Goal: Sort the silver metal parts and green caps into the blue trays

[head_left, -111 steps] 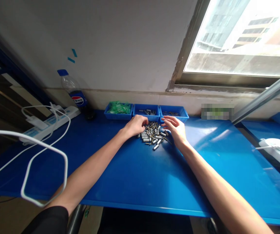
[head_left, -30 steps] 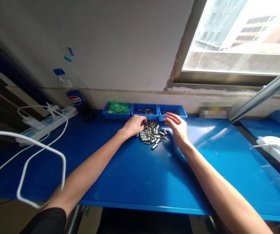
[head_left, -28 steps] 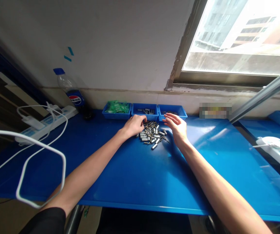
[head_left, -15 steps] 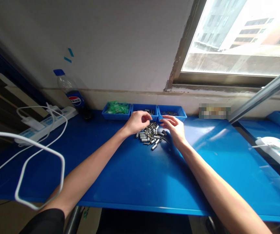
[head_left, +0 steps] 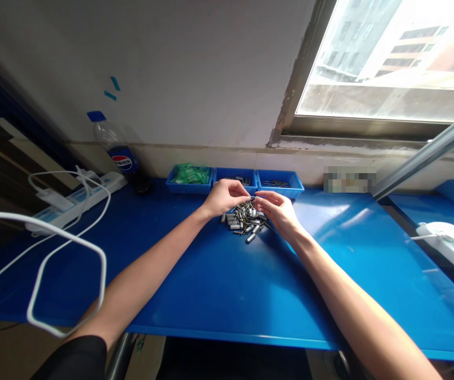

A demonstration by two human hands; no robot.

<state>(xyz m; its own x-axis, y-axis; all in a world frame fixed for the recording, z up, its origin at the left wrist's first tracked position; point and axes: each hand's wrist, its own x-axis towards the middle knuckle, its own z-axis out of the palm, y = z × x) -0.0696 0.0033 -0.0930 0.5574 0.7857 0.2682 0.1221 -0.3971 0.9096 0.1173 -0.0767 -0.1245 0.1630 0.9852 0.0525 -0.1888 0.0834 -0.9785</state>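
Observation:
My left hand (head_left: 227, 198) is closed in a pinch above the far side of a small pile, its fingertips almost meeting those of my right hand (head_left: 276, 207). My right hand pinches too, thumb against fingers. Something small and pale shows between the two sets of fingertips, too small to name. Below them on the blue table lies the pile of small metal parts (head_left: 246, 224): short silver-grey blocks with dark ends, mixed with thin brassy and dark pins. My hands partly cover its back edge.
Behind the pile stand three blue bins: one with green packets (head_left: 190, 174), a middle bin (head_left: 235, 173) with grey parts, and a right bin (head_left: 280, 182) with thin pins. A cola bottle (head_left: 122, 158), power strip (head_left: 80, 203) and looping white cable (head_left: 102, 264) are left.
My two hands have come together; the right hand moved left and its fingers closed toward the left hand's fingertips. The pile looks about the same.

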